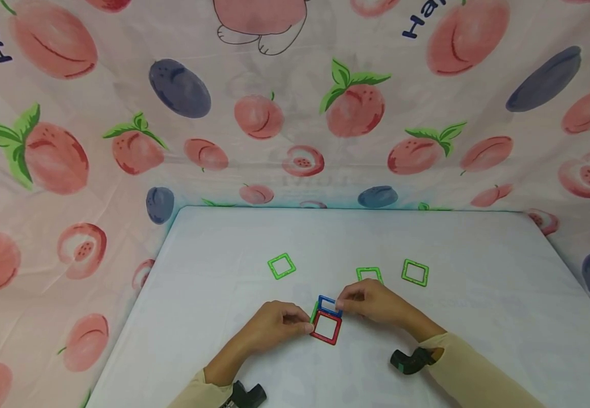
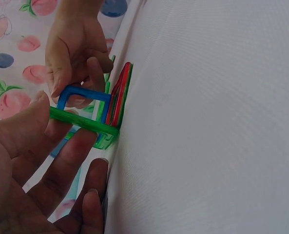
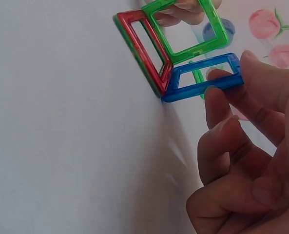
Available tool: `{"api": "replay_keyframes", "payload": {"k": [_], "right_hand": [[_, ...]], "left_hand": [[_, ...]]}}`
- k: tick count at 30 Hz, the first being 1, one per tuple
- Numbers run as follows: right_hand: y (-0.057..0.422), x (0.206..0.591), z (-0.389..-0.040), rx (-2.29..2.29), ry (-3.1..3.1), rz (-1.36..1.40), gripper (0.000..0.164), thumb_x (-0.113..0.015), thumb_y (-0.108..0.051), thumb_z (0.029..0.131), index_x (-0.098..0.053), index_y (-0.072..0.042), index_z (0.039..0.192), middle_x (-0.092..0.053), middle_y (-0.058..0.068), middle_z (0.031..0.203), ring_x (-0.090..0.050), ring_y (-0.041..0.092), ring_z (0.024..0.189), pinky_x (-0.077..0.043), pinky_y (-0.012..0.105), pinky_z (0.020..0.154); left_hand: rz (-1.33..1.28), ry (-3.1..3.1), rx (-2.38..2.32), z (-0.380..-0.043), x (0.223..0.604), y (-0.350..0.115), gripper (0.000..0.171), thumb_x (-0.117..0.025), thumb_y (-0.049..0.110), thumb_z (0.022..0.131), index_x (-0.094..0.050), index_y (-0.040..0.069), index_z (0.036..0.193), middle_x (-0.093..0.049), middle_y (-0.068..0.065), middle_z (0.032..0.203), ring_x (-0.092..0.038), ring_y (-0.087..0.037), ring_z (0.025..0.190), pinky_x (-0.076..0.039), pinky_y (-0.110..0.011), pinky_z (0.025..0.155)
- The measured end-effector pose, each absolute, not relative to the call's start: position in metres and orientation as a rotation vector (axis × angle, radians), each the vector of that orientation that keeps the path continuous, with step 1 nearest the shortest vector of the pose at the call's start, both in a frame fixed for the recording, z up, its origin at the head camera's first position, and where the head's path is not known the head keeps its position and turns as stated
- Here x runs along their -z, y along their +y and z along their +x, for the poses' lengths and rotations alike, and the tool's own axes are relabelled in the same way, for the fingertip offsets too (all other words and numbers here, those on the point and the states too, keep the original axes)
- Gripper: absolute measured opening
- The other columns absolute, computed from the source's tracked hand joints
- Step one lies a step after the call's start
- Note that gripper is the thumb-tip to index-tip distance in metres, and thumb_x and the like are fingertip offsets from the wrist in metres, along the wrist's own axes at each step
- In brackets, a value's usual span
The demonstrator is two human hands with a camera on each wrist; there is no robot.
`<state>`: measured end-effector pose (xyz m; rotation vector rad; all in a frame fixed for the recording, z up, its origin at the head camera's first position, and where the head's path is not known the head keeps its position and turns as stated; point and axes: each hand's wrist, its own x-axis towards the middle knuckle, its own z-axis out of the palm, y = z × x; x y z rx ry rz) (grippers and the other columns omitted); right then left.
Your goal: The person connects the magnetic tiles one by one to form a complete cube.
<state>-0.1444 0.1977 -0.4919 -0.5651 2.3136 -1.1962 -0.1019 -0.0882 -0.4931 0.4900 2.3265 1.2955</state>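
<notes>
Square magnetic tiles with open middles are joined in a small cluster. A red tile [image 3: 143,53] lies flat, with a green edge showing beneath it. Along one side of it a green tile [image 3: 198,50] stands up, and my left hand [image 1: 276,326] pinches that tile between thumb and fingers. A blue tile [image 2: 86,91] stands at the neighbouring side of the red one. The thumb and fingers of my right hand [image 1: 376,301] pinch the blue tile's outer edge. Blue and green tiles meet near a corner of the red.
Farther back on the white table [image 1: 213,238] lie loose green tiles: one on the left [image 1: 277,258], one behind my right hand [image 1: 368,269], one on the right [image 1: 414,281]. A peach-printed cloth [image 1: 284,73] hangs behind the table. Black cameras [image 1: 409,361] sit at both wrists.
</notes>
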Motion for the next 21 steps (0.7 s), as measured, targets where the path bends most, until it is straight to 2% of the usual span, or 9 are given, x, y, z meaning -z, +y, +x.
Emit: {"api": "replay_keyframes", "payload": {"k": [15, 21], "right_hand": [[0.194, 0.4895, -0.1414, 1.186, 2.337, -0.668, 0.016, -0.071, -0.038, 0.096, -0.079, -0.024, 0.094, -0.067, -0.01, 0.081, -0.052, 0.007, 0.076, -0.04, 0.022, 0.061], [0.1937, 0.4899, -0.1411, 1.191, 2.334, -0.691, 0.016, -0.072, -0.038, 0.096, -0.079, -0.023, 0.094, -0.066, -0.01, 0.081, -0.052, 0.008, 0.076, -0.04, 0.023, 0.061]], "left_hand": [[0.518, 2.337, -1.307, -0.1022, 0.4953, -0.0885, 0.017, -0.076, 0.039, 0.092, -0.079, 0.022, 0.095, -0.072, 0.013, 0.085, -0.06, -0.003, 0.078, -0.049, -0.023, 0.071], [0.53, 2.345, -1.304, -0.1023, 0.4951, -0.0881, 0.017, -0.076, 0.038, 0.092, -0.078, 0.022, 0.094, -0.071, 0.013, 0.085, -0.06, -0.002, 0.077, -0.049, -0.023, 0.071]]}}
